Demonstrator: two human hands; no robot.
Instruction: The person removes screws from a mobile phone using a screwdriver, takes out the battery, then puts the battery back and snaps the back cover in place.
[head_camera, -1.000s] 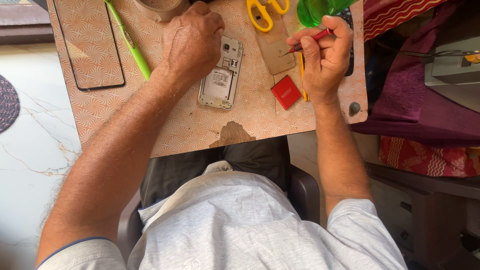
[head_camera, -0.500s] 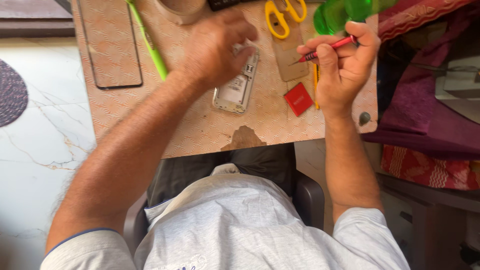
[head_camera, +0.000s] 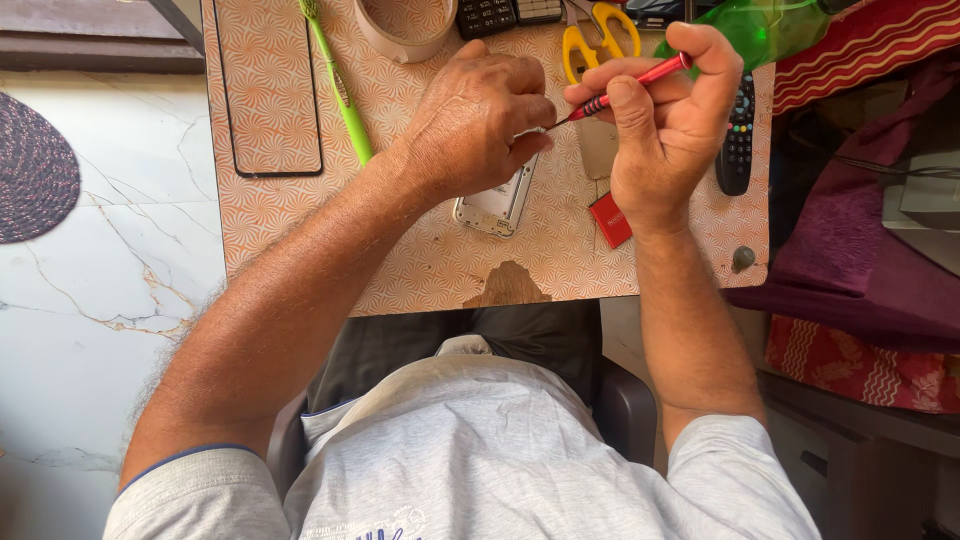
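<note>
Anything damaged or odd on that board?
Yes. The board's patterned surface is chipped at its near edge, leaving a bare brown patch. The phone under the left hand lies open, back cover off. The right hand holds a red screwdriver at it.

A small silver phone body (head_camera: 497, 205) is lying flat on the patterned tabletop, back side facing up and its open shell showing, with the upper end disappearing under the left hand (head_camera: 478, 125), which is pressing down over it. Only the lower, rounded end is showing, angled slightly toward the table's near edge. A slim red-handled screwdriver (head_camera: 628, 85) is sitting pinched in the right hand (head_camera: 665, 120), slanting down to the left, its dark collar and thin metal tip pointing in at the phone's top, right beside the left knuckles.
</note>
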